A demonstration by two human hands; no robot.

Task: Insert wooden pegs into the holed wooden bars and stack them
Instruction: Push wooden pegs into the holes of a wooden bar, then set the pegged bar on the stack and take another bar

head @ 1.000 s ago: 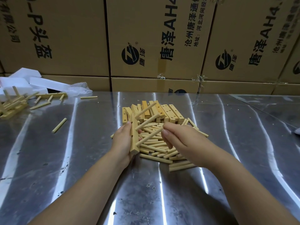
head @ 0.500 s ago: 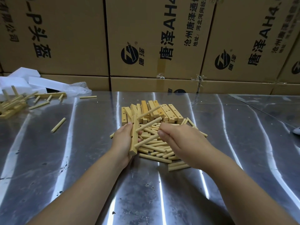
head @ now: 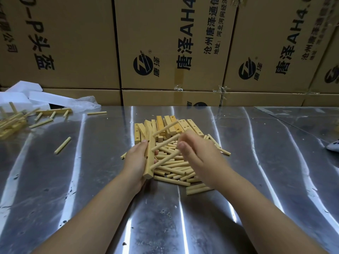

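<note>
At the peg pile's (head: pixel 176 167) near-left edge my left hand (head: pixel 134 162) grips the holed bar (head: pixel 149 162) — my blurred right hand (head: pixel 198 153) curls at its pegs (head: pixel 165 142), grasp unclear — and a skewed push could jam one.

I read this as a warehouse or small assembly shop — printed cardboard cartons (head: pixel 73 43) stacked wall-like right behind the sheet-metal table (head: pixel 91 180), white foam packing (head: pixel 20 96) at the table's far-left corner, loose pegs (head: pixel 176 167) and holed bars (head: pixel 190 125) heaped mid-table.
</note>
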